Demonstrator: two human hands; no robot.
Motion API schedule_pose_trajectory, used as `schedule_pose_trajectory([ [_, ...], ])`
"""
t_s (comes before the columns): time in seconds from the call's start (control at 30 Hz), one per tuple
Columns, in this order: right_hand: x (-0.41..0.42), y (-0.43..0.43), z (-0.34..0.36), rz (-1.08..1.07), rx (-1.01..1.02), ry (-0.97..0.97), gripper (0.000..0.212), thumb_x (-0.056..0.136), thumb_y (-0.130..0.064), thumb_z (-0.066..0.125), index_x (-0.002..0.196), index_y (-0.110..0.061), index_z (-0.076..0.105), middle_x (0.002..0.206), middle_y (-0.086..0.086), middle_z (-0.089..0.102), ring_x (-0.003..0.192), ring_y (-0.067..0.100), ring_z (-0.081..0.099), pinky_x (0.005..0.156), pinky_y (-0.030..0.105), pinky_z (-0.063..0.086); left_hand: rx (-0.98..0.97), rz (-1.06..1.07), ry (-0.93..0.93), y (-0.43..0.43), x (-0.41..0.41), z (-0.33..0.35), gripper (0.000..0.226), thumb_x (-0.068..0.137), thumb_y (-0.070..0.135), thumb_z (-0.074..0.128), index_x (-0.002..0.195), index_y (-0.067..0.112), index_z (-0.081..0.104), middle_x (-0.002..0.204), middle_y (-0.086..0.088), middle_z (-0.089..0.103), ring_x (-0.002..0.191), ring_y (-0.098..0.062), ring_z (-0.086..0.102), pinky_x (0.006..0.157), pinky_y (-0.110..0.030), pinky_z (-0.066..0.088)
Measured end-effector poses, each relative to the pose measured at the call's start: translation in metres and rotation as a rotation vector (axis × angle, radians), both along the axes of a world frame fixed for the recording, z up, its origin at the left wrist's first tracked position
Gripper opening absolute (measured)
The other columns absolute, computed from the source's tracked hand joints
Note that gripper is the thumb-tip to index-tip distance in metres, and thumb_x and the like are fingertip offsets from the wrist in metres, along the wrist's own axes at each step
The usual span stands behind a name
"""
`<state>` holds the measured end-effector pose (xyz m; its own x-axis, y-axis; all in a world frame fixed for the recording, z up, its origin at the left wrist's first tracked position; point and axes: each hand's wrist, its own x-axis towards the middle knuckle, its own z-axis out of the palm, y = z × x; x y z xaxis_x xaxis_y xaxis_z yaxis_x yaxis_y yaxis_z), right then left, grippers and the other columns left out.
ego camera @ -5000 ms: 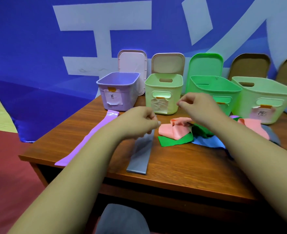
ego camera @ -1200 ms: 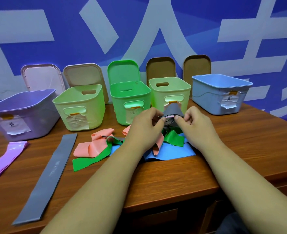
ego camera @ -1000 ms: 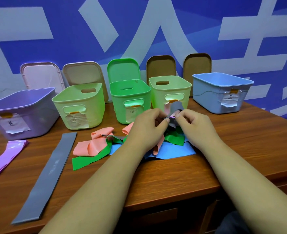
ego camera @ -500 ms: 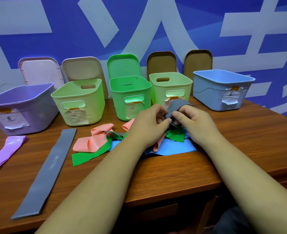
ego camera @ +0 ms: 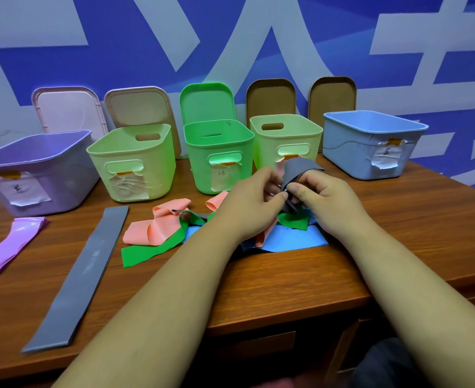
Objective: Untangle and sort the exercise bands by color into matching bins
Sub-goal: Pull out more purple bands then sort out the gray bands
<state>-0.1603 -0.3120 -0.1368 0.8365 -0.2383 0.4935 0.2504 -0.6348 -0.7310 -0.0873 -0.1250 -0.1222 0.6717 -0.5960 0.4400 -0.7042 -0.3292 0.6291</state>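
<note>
Both hands work at the middle of the tabletop, just in front of the bin row. The left hand (ego camera: 249, 210) pinches the folded grey band (ego camera: 298, 170) between thumb and forefinger, other fingers curled in. The right hand (ego camera: 328, 203) also grips that band, thumb pressed on it and fingers curled under, with the band looping up over them. The fingertips of the two hands nearly touch.

The lower end of the folded grey band runs down into the tangle below the hands. In the tangle, a salmon band (ego camera: 158, 226) is bunched on the left. A green band (ego camera: 151, 250) runs under it toward the front edge, and more green shows under the right hand. A blue band (ego camera: 292, 239) lies flat at the bottom. How they are knotted is hidden by the hands.

Already pulled out: a flat grey band (ego camera: 88, 273) lies straight and diagonal, left of the tangle, reaching the front edge. A purple band (ego camera: 9, 247) lies at the left edge, partly out of frame.

Along the back edge stand five open bins, left to right:
- purple bin (ego camera: 71, 177)
- pale green bin (ego camera: 152, 175)
- green bin (ego camera: 200, 163)
- second pale green bin (ego camera: 312, 135), right behind the hands
- blue bin (ego camera: 351, 155), near the back right corner

Each bin has a taped paper label; the writing is too small to read. No bands show inside, though the interiors are only partly visible.

Five lids lean upright behind the bins against the blue and white banner (ego camera: 119, 37).
</note>
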Motion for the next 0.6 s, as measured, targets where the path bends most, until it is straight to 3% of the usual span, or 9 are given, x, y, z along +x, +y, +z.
schedule_pose_trajectory([
  [0.13, 0.0, 0.0, -0.001, -0.027, -0.072, 0.022, 0.012, 0.103, -0.03, 0.07, 0.094, -0.023, 0.073, 0.088, -0.003, 0.073, 0.087, 0.018, 0.068, 0.078, 0.046, 0.058, 0.008, 0.003, 0.016, 0.001, -0.002, 0.002, 0.018, 0.104, 0.034, 0.062, 0.12, 0.027, 0.062, 0.105, 0.015, 0.071, 0.1, -0.002, 0.067, 0.089, -0.027, 0.055],
  [0.23, -0.003, 0.004, 0.003, -0.058, -0.112, 0.007, 0.009, 0.103, -0.031, 0.07, 0.094, -0.032, 0.071, 0.092, -0.015, 0.072, 0.088, -0.003, 0.065, 0.077, 0.02, 0.051, -0.008, 0.055, 0.015, 0.0, -0.001, 0.003, 0.014, 0.107, 0.033, 0.056, 0.117, 0.027, 0.064, 0.104, 0.011, 0.072, 0.098, -0.008, 0.066, 0.084, -0.031, 0.053],
  [0.3, -0.004, 0.008, 0.005, -0.081, -0.069, -0.009, 0.008, 0.101, -0.027, 0.071, 0.096, -0.033, 0.072, 0.093, -0.017, 0.072, 0.085, -0.003, 0.064, 0.075, 0.012, 0.048, -0.019, 0.114, -0.017, 0.0, 0.002, 0.003, 0.014, 0.108, 0.03, 0.053, 0.112, 0.025, 0.065, 0.098, 0.007, 0.07, 0.092, -0.012, 0.062, 0.073, -0.031, 0.046],
  [0.4, -0.004, 0.008, 0.006, -0.126, -0.001, -0.011, 0.012, 0.096, -0.022, 0.07, 0.085, -0.026, 0.069, 0.076, -0.004, 0.069, 0.071, 0.012, 0.062, 0.065, 0.028, 0.048, -0.072, 0.219, -0.051, 0.0, 0.005, 0.009, 0.014, 0.109, 0.025, 0.048, 0.104, 0.02, 0.06, 0.089, 0.004, 0.064, 0.082, -0.016, 0.057, 0.063, -0.029, 0.037],
  [0.5, -0.006, 0.006, 0.009, -0.241, 0.087, -0.012, 0.01, 0.092, -0.019, 0.063, 0.083, -0.022, 0.066, 0.066, 0.004, 0.066, 0.056, 0.018, 0.063, 0.06, 0.033, 0.052, -0.261, 0.33, 0.079, 0.004, 0.004, 0.022, 0.018, 0.109, 0.021, 0.041, 0.094, 0.02, 0.051, 0.082, 0.005, 0.057, 0.074, -0.007, 0.051, 0.058, -0.017, 0.035],
  [0.6, -0.007, 0.007, 0.012, -0.318, 0.198, -0.006, 0.011, 0.099, -0.02, 0.057, 0.09, -0.022, 0.065, 0.061, 0.007, 0.067, 0.047, 0.019, 0.065, 0.051, 0.039, 0.06, -0.536, 0.221, 0.285, 0.007, -0.004, 0.029, 0.022, 0.107, 0.023, 0.042, 0.089, 0.021, 0.053, 0.082, 0.004, 0.072, 0.077, -0.013, 0.067, 0.073, -0.029, 0.051],
])
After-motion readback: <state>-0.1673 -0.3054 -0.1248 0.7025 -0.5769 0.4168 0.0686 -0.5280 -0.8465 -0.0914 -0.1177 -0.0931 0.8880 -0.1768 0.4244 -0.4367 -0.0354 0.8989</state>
